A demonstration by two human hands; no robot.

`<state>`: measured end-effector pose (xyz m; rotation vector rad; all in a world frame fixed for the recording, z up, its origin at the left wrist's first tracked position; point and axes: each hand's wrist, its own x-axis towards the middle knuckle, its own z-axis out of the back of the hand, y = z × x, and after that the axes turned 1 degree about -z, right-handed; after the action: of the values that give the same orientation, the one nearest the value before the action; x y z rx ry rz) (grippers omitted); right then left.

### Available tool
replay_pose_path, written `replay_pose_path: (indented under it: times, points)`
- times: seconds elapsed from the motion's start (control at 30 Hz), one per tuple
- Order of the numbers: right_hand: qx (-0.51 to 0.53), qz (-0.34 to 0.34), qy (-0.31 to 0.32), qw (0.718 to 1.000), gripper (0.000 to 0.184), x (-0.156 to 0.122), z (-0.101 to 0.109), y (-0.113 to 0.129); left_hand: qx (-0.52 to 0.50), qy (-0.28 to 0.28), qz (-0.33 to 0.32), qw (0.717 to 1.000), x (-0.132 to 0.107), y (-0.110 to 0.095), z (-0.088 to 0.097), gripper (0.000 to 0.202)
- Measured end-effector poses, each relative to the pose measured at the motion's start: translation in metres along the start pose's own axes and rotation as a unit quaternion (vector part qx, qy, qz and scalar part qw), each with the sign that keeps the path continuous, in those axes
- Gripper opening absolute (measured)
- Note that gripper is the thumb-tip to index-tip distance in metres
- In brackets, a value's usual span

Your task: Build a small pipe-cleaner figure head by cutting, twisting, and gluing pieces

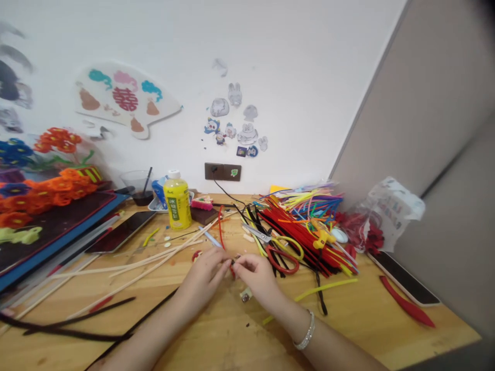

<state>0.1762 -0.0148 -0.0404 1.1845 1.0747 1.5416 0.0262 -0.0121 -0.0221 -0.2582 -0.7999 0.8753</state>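
Observation:
My left hand [204, 273] and my right hand [257, 275] meet over the wooden table [216, 340], their fingertips pinching a thin red pipe cleaner [220, 232] near its lower end. The pinched part is mostly hidden by my fingers. A small metal-and-white piece [245, 294] lies just below my right hand. Red-handled scissors [282, 259] rest beside my right hand, on a large heap of multicoloured pipe cleaners [305, 232]. A silver bracelet [305, 331] circles my right wrist.
Long pale sticks [154, 260] and dark pipe cleaners [69, 327] lie left of my hands. A yellow bottle [178, 201], dark tablet [121, 232] and orange-and-blue pipe-cleaner flowers [50, 193] stand behind them. A red leaf-shaped piece [406, 304] lies on the right.

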Motion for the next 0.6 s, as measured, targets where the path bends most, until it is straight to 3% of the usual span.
replay_pose_path:
  times: [0.33,0.43,0.47,0.53,0.6]
  points:
    - [-0.054,0.024,0.019,0.998,0.016,0.001,-0.004,-0.006,0.005,0.017,0.014,1.000,-0.001,0.003,-0.004,0.019]
    - [-0.148,0.044,0.060,0.986,0.018,0.010,0.018,0.006,0.014,0.046,0.027,0.998,0.000,0.001,-0.001,0.020]
    - [-0.206,0.047,0.034,0.977,0.019,0.015,0.033,0.012,0.014,0.057,0.030,0.998,0.001,0.001,0.000,0.021]
    - [-0.342,0.008,-0.118,0.932,0.023,0.025,0.075,0.020,0.011,0.071,0.038,0.997,0.002,0.000,0.002,0.022]
    - [-0.464,-0.138,-0.263,0.835,0.031,0.032,0.124,0.021,0.007,0.077,0.048,0.996,0.003,-0.001,0.004,0.023]
